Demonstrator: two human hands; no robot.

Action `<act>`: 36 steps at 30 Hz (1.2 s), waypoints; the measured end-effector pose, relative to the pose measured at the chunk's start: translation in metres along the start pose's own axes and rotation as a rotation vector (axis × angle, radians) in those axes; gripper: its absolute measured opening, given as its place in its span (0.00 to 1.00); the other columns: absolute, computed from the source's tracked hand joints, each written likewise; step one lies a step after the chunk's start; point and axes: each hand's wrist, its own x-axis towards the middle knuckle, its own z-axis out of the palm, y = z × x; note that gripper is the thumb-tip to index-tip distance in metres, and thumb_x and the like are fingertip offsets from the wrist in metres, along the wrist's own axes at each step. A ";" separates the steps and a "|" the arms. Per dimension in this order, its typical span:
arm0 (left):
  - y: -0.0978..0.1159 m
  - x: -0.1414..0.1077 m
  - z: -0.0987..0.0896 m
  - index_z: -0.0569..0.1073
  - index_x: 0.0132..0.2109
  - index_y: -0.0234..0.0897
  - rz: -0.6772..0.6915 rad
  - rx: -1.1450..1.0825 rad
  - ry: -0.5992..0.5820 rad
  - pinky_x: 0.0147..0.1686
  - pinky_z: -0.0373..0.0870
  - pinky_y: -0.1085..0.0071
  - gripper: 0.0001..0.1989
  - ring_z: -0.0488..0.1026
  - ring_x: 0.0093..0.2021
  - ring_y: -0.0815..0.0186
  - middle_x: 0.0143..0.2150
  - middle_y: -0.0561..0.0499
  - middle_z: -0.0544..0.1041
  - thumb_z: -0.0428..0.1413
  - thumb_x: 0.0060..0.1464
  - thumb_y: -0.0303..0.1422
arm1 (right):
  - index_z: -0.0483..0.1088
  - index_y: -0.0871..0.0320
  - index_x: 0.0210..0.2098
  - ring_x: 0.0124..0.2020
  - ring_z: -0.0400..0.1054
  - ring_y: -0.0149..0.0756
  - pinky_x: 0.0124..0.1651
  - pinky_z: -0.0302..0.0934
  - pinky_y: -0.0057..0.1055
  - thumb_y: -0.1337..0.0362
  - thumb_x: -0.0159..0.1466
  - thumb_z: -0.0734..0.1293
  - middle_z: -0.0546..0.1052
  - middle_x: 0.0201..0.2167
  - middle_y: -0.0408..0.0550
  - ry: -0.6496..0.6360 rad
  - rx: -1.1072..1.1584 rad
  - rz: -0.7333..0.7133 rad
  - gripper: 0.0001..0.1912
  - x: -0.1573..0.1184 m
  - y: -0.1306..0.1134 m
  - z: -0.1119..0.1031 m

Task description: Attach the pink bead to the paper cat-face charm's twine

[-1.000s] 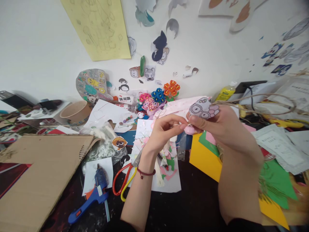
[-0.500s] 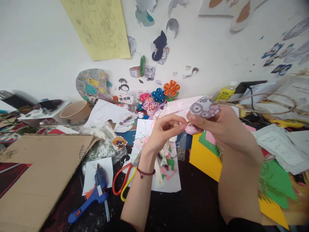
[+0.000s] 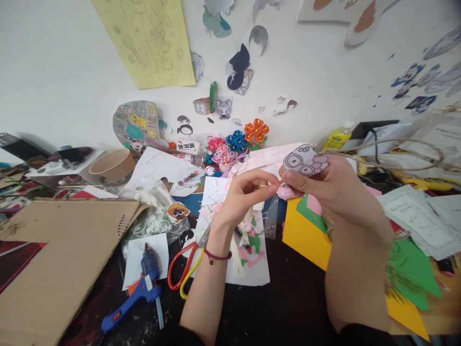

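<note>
My right hand (image 3: pixel 320 185) holds a paper cutout of a white cartoon figure with glasses (image 3: pixel 304 161), its thumb pressed on the lower edge. Just below the cutout hangs a small pink piece (image 3: pixel 285 192). My left hand (image 3: pixel 252 192) meets the right one there, thumb and forefinger pinched at the top of the pink piece; what lies between these fingertips is too small to make out. Under my left forearm are scissors (image 3: pixel 185 269) with one red and one yellow handle. White paper (image 3: pixel 257 276) with pink and green scraps and a cream tassel lies beneath my hands.
A blue glue gun (image 3: pixel 149 283) rests on paper at the lower left, beside brown cardboard (image 3: pixel 72 250). Colourful flowers (image 3: pixel 236 142) stand by the wall. Yellow sheets (image 3: pixel 306 235) and green sheets (image 3: pixel 410 269) lie on the right, with a yellow bottle (image 3: pixel 336 137) behind.
The pink piece has turned slightly under the fingertips. Both hands keep nearly the same place and hold.
</note>
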 end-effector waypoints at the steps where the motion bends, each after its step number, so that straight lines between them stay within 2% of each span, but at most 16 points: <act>1: 0.000 0.000 0.000 0.80 0.38 0.40 0.001 0.001 0.001 0.27 0.49 0.71 0.10 0.55 0.25 0.72 0.23 0.56 0.64 0.67 0.55 0.41 | 0.72 0.57 0.22 0.25 0.64 0.32 0.27 0.57 0.30 0.50 0.59 0.75 0.72 0.21 0.43 0.000 0.006 0.003 0.19 0.000 0.000 0.000; 12: 0.001 0.000 0.000 0.80 0.39 0.41 0.005 -0.057 -0.030 0.27 0.47 0.71 0.07 0.55 0.26 0.74 0.24 0.56 0.67 0.67 0.57 0.37 | 0.68 0.57 0.20 0.23 0.61 0.29 0.25 0.54 0.29 0.51 0.59 0.75 0.68 0.20 0.41 0.019 0.011 -0.004 0.21 -0.001 -0.001 0.001; 22: 0.003 0.000 0.000 0.79 0.37 0.40 -0.017 -0.029 -0.008 0.27 0.45 0.70 0.10 0.51 0.24 0.73 0.22 0.58 0.59 0.67 0.56 0.40 | 0.71 0.57 0.21 0.23 0.63 0.31 0.25 0.56 0.30 0.49 0.58 0.76 0.71 0.19 0.42 0.007 0.060 0.040 0.20 0.000 0.004 0.001; 28: 0.007 0.001 0.000 0.79 0.38 0.38 -0.018 -0.029 0.014 0.28 0.52 0.72 0.14 0.58 0.27 0.73 0.27 0.54 0.69 0.65 0.57 0.45 | 0.68 0.55 0.19 0.20 0.62 0.29 0.23 0.54 0.30 0.51 0.60 0.75 0.68 0.17 0.39 0.022 0.012 0.000 0.22 0.000 0.007 -0.002; 31: 0.008 0.001 0.001 0.80 0.38 0.38 0.004 -0.030 -0.007 0.29 0.55 0.73 0.16 0.62 0.29 0.72 0.30 0.52 0.74 0.68 0.53 0.46 | 0.66 0.56 0.17 0.19 0.62 0.29 0.23 0.55 0.29 0.49 0.60 0.75 0.68 0.16 0.39 0.030 -0.010 0.001 0.24 0.000 0.005 -0.001; 34: 0.009 0.001 0.002 0.80 0.36 0.37 -0.006 -0.016 -0.009 0.27 0.52 0.73 0.18 0.57 0.27 0.73 0.27 0.54 0.71 0.71 0.47 0.46 | 0.66 0.56 0.16 0.19 0.62 0.28 0.22 0.55 0.28 0.49 0.59 0.75 0.68 0.15 0.40 0.057 -0.012 0.008 0.25 0.001 0.004 0.000; 36: 0.010 0.001 0.002 0.80 0.36 0.37 -0.009 0.000 0.005 0.26 0.50 0.73 0.17 0.55 0.27 0.73 0.26 0.55 0.69 0.70 0.48 0.45 | 0.68 0.57 0.17 0.19 0.63 0.28 0.22 0.56 0.28 0.49 0.59 0.76 0.69 0.16 0.41 0.055 0.002 0.030 0.24 0.000 0.005 0.000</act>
